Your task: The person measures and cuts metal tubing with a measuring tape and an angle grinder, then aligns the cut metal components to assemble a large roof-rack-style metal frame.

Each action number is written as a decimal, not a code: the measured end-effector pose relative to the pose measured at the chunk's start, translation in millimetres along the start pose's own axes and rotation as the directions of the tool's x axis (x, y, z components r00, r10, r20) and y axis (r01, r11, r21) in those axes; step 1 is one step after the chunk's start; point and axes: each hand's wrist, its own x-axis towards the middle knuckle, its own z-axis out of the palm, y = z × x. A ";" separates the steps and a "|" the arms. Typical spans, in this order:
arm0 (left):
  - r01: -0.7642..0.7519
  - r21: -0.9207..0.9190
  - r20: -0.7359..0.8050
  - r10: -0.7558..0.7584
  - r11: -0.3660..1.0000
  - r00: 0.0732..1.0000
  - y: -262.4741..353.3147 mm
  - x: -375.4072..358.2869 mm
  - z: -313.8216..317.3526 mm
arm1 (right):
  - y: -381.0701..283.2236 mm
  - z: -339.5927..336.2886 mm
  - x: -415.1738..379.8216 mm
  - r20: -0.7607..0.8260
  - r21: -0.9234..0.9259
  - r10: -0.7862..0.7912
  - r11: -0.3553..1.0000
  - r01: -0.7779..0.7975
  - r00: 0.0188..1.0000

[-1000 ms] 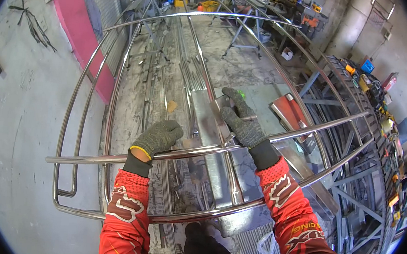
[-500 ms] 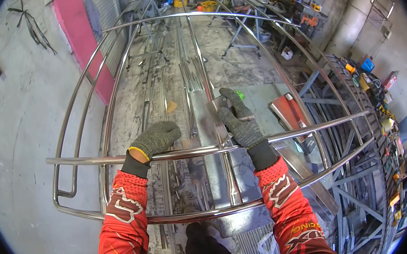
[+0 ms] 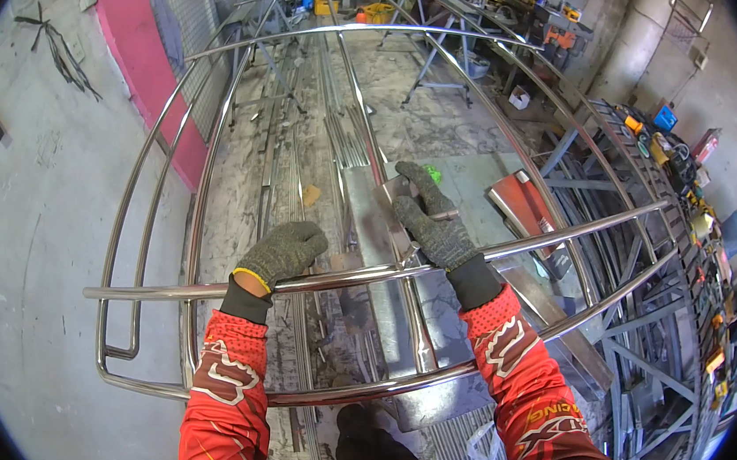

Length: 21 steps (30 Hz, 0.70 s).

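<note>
A large frame of bent, shiny metal tubes [image 3: 364,276] spreads out in front of me. My left hand [image 3: 282,251], in a grey knit glove, is closed just beyond the near cross tube, its wrist over that tube. Its curled fingertips are hidden, and I cannot tell what is in them. To the right, my gloved right hand [image 3: 436,223] has its thumb and fingers around a flat rectangular metal piece [image 3: 387,198], beside the frame's middle tube. A small joint [image 3: 408,256] on the cross tube sits just below this hand.
A red box [image 3: 522,200] lies on a grey sheet at right. Metal racks [image 3: 654,346] with tools line the right side. Long metal bars [image 3: 342,139] lie on the floor under the frame. Trestles [image 3: 442,60] stand farther back, and a pale wall [image 3: 48,243] rises at left.
</note>
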 end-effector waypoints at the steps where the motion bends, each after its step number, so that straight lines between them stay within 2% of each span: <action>1: 0.050 0.056 0.044 -0.053 0.997 0.998 5.2 -0.3 -1.5 | 1.0 -0.3 0.1 0.003 0.000 0.006 1.000 -0.006 1.000; 2: 0.097 0.114 0.086 -0.107 0.989 0.990 8.1 -0.4 -2.5 | 1.3 -0.3 0.2 0.003 0.000 0.006 1.000 -0.006 1.000; 6: 0.047 0.138 0.083 -0.059 0.989 0.995 8.0 -0.9 -2.6 | 0.4 -0.8 0.1 0.001 -0.036 -0.003 0.999 0.003 1.000; 8: 0.142 0.084 0.083 -0.149 0.986 0.985 9.5 0.4 -2.4 | -0.1 -0.8 0.0 0.003 -0.041 -0.012 0.999 0.012 1.000; 12: 0.212 0.028 0.076 -0.214 0.977 0.974 7.5 1.4 -2.0 | -3.1 0.3 -0.5 -0.003 -0.038 0.010 0.999 -0.010 1.000; 14: 0.015 0.154 0.104 -0.031 0.988 0.994 7.7 -0.2 -5.2 | -3.0 0.1 -0.7 -0.007 -0.038 0.020 0.999 -0.021 1.000; 15: 0.009 0.155 0.103 -0.025 0.988 0.994 7.9 -0.2 -4.9 | 0.3 0.0 0.3 -0.006 -0.048 0.011 0.999 -0.012 1.000; 18: 0.072 0.060 0.063 -0.076 0.996 0.995 8.1 -0.2 -2.5 | 7.0 -0.2 1.8 -0.009 -0.074 -0.001 0.997 0.000 1.000; 20: 0.203 -0.087 0.034 -0.201 0.975 0.979 7.0 1.5 -1.3 | 9.2 -0.5 2.2 -0.011 -0.086 -0.003 0.996 0.002 1.000; 21: 0.205 -0.092 0.033 -0.203 0.974 0.979 8.8 1.7 -1.7 | 8.8 -0.2 1.9 -0.013 -0.093 -0.003 0.996 0.002 1.000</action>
